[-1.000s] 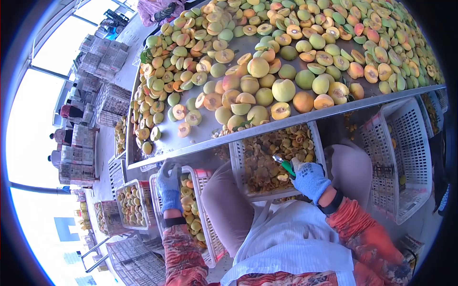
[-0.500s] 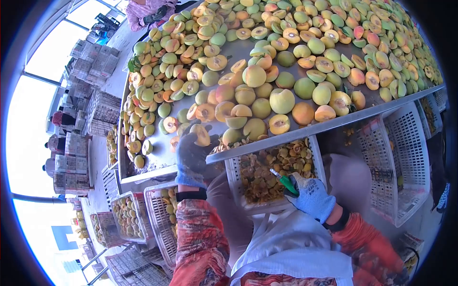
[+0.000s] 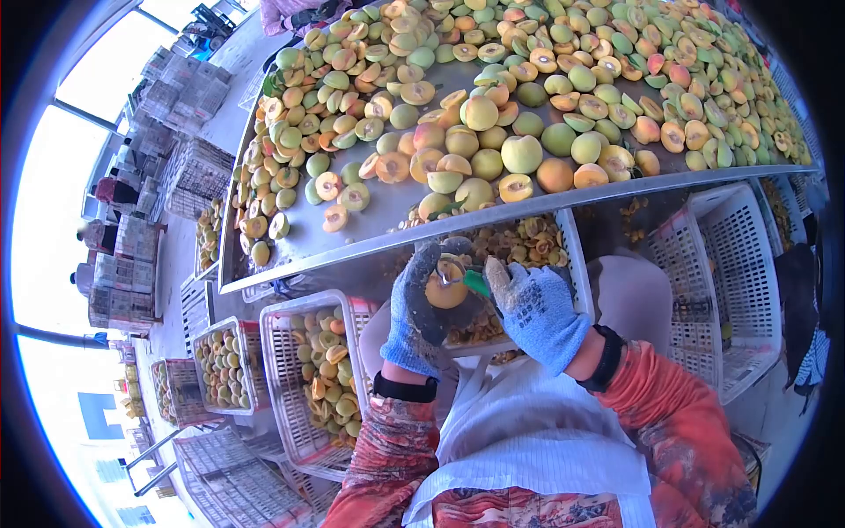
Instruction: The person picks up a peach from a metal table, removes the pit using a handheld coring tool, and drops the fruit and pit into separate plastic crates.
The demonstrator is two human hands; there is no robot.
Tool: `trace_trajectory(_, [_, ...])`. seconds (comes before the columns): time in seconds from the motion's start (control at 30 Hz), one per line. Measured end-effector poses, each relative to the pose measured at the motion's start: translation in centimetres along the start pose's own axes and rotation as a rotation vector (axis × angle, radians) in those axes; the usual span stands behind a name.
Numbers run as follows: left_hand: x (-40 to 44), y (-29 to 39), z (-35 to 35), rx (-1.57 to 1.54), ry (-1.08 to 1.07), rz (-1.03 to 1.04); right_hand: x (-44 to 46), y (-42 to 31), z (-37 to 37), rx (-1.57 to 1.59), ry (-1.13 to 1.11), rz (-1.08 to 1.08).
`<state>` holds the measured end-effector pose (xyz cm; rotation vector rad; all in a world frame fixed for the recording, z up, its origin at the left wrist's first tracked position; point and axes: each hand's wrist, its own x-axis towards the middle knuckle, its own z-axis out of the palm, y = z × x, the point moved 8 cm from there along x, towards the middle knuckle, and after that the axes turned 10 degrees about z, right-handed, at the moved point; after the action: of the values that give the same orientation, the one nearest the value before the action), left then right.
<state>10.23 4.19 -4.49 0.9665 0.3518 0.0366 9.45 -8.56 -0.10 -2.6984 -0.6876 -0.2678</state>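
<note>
Left hand: the gloved left hand [image 3: 414,312] grasps a yellow fruit half [image 3: 446,292], its fingers curled around the side.
Right hand: the gloved right hand [image 3: 539,310] is closed on a green-handled tool [image 3: 476,282]; the metal tip is at the cut face of the fruit half.
Fruit half place: in front of the apron [image 3: 546,431], above the scrap crate [image 3: 578,273] and near the table edge [image 3: 528,209].
Scrap crate: between the knees, holding many brownish-yellow pieces; both hands hide part of it.
Left-side crate: a white crate [image 3: 283,396] beside the left knee contains green and orange fruit pieces.
Right-side crates: white perforated crates [image 3: 764,290] stand beyond the right knee [image 3: 635,290]; a few small pieces are seen inside.
Table edge: a raised metal rim crosses just beyond the hands and covers the far part of the scrap crate.
Table: the metal table [image 3: 304,231] bears whole and halved fruits, dense at right and far side; grey surface shows at near left.
Farther crates: two more fruit-filled crates [image 3: 251,374] stand farther left.
Background: stacked crates [image 3: 201,172] and part of another person [image 3: 286,13] beyond the table.
</note>
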Motion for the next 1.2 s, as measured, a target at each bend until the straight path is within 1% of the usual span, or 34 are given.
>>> trace_trajectory(0.07, [-0.8, 0.2, 0.3, -0.026, 0.015, -0.033, -0.3, -0.3, -0.6, -0.011, -0.04, -0.042])
trace_trajectory(0.13, [-1.4, 0.3, 0.6, -0.021, -0.077, -0.083, -0.8, -0.5, -1.1, -0.019, -0.084, -0.082])
trace_trajectory(0.17, [-1.6, 0.4, 0.3, -0.02, -0.075, -0.084, -1.2, -0.8, -0.8, -0.052, -0.149, -0.131])
trace_trajectory(0.2, [-1.6, 0.9, 0.1, 0.261, -0.129, 0.006, -1.5, -1.0, -0.5, -0.086, -0.212, -0.18])
trace_trajectory(0.23, [-1.7, 1.5, 0.2, 0.543, -0.182, 0.095, -1.6, -1.0, -0.6, -0.085, -0.213, -0.182])
trace_trajectory(0.27, [-2.0, 1.5, 0.3, 0.544, -0.179, 0.093, -1.9, -1.2, -0.5, -0.114, -0.23, -0.21])
trace_trajectory(0.33, [-2.3, 1.1, 0.8, 0.403, -0.135, -0.012, -2.1, -1.3, -0.3, -0.146, -0.244, -0.237])
trace_trajectory(0.37, [-2.3, 1.1, 0.9, 0.402, -0.136, -0.011, -2.2, -1.3, -0.2, -0.123, -0.237, -0.241])
trace_trajectory(0.43, [-2.1, 1.5, 1.3, 0.54, -0.173, 0.055, -2.5, -1.3, 0.5, -0.101, -0.227, -0.24])
trace_trajectory(0.47, [-1.8, 1.3, 1.3, 0.54, -0.176, 0.056, -2.6, -1.0, 1.0, -0.019, -0.253, -0.174])
trace_trajectory(0.5, [-1.4, 1.1, 0.8, 0.493, -0.124, 0.049, -2.6, -0.9, 1.3, 0.064, -0.278, -0.108])
trace_trajectory(0.53, [-1.0, 1.0, 0.5, 0.448, -0.073, 0.044, -2.4, -0.8, 1.7, 0.202, -0.428, 0.042])
trace_trajectory(0.57, [-0.7, 1.1, 0.8, 0.45, -0.081, 0.046, -2.4, -1.0, 1.8, 0.201, -0.421, 0.047])
trace_trajectory(0.63, [-0.3, 1.7, 1.3, 0.523, -0.124, 0.101, -2.7, -0.8, 2.2, 0.459, -0.415, 0.173])
trace_trajectory(0.67, [0.0, 1.9, 1.3, 0.523, -0.119, 0.102, -2.6, -0.4, 1.9, 0.594, -0.317, 0.19])
trace_trajectory(0.7, [0.3, 2.2, 2.1, 0.471, -0.177, 0.135, -2.5, -0.1, 1.9, 0.598, -0.319, 0.188])
trace_trajectory(0.73, [0.3, 2.5, 3.0, 0.42, -0.24, 0.169, -2.0, 0.3, 1.6, 0.579, -0.347, 0.195])
trace_trajectory(0.77, [0.2, 2.4, 3.8, 0.421, -0.247, 0.175, -1.5, 0.7, 1.2, 0.556, -0.367, 0.201])
trace_trajectory(0.8, [-0.1, 2.8, 4.3, 0.333, -0.158, 0.266, -1.0, 0.6, 0.5, 0.483, -0.333, 0.171])
trace_trajectory(0.83, [-0.4, 3.1, 4.3, 0.243, -0.069, 0.351, -1.0, 0.6, 0.2, 0.481, -0.325, 0.176])
trace_trajectory(0.9, [-0.5, 3.0, 3.8, 0.294, -0.031, 0.366, -1.0, 0.2, 0.1, 0.277, -0.308, 0.134])
trace_trajectory(0.93, [-0.7, 2.4, 3.2, 0.23, 0.043, 0.25, -1.1, 0.4, 0.1, 0.275, -0.31, 0.134])
trace_trajectory(0.97, [-1.0, 1.5, 2.3, 0.166, 0.121, 0.131, -1.1, 0.2, -0.2, 0.105, -0.229, 0.051])
trace_trajectory(1.0, [-0.3, 0.7, 1.1, 0.177, 0.123, 0.147, -1.2, -0.1, -0.5, -0.063, -0.146, -0.036])
trace_trajectory(1.03, [0.4, -0.1, -0.2, 0.177, 0.131, 0.147, -1.2, -0.1, -0.4, -0.059, -0.15, -0.042])
trace_trajectory(1.1, [1.3, 0.2, -1.1, 0.293, 0.072, 0.301, -1.3, 0.1, 0.0, 0.113, -0.239, -0.008])
trace_trajectory(1.13, [0.8, 0.7, -0.4, 0.295, 0.07, 0.304, -1.2, 0.4, 0.1, 0.113, -0.236, -0.008])
trace_trajectory(1.2, [-0.8, 2.4, 2.0, 0.388, 0.006, 0.376, -1.1, 0.6, 0.5, 0.568, -0.282, -0.005])
